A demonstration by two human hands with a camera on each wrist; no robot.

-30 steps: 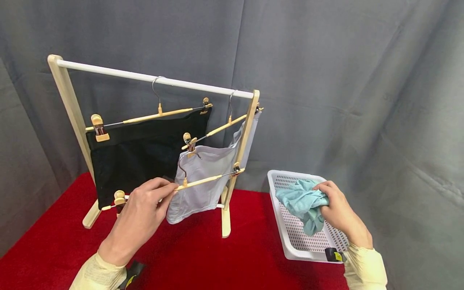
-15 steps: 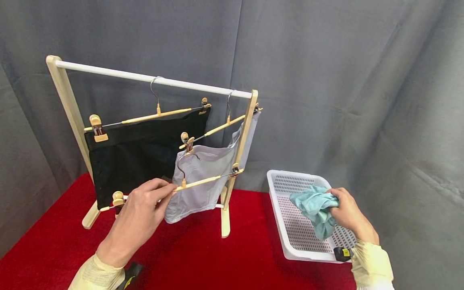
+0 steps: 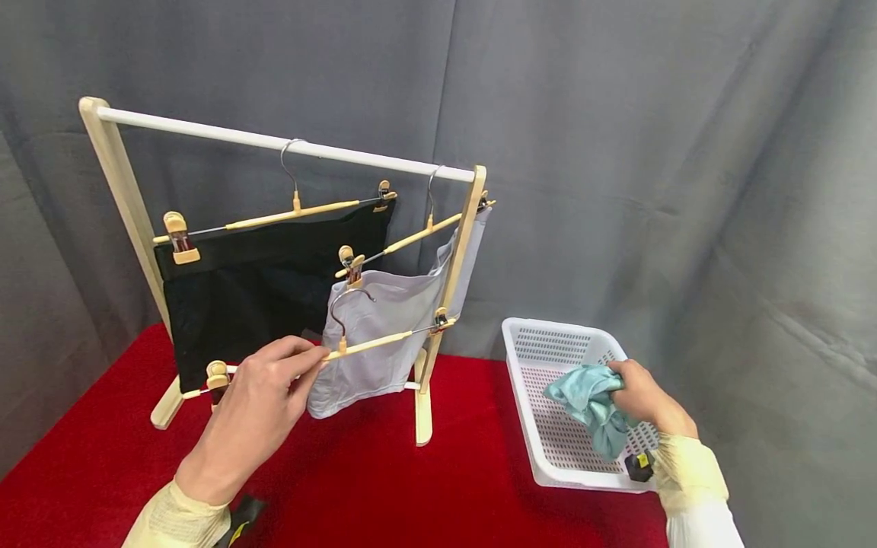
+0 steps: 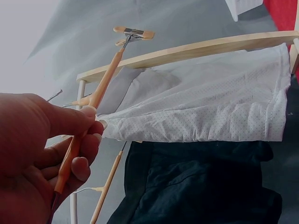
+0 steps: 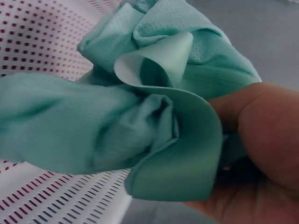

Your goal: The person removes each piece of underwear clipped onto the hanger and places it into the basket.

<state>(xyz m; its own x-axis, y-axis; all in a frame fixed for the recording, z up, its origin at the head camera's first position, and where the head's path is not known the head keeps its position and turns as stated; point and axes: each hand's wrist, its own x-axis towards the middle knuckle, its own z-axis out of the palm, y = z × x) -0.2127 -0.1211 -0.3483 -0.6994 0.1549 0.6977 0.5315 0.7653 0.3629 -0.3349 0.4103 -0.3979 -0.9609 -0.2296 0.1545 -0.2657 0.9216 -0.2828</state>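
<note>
My left hand (image 3: 256, 407) pinches the bar of a clip hanger (image 3: 375, 344) between thumb and fingers, its metal hook pointing up. No garment hangs from the clip at its right end (image 4: 135, 33). In my right hand (image 3: 647, 399) is a bunched teal cloth garment (image 3: 591, 403), gripped by one edge over the white basket (image 3: 526, 426). The right wrist view shows the garment's folds and a smooth band (image 5: 187, 154) beside the thumb. Behind the left hand, black shorts (image 3: 253, 304) and pale grey shorts (image 3: 384, 320) hang from clip hangers on the rack.
A small wooden rack with a white rail (image 3: 219, 135) stands on the red tabletop (image 3: 438, 502) at the left. Its right leg (image 3: 424, 415) is near the held hanger. A grey curtain (image 3: 617, 152) covers the background.
My right hand has shifted a little right, then slightly back left, with the teal garment still held over the basket. The left hand with the hanger stays nearly in place.
</note>
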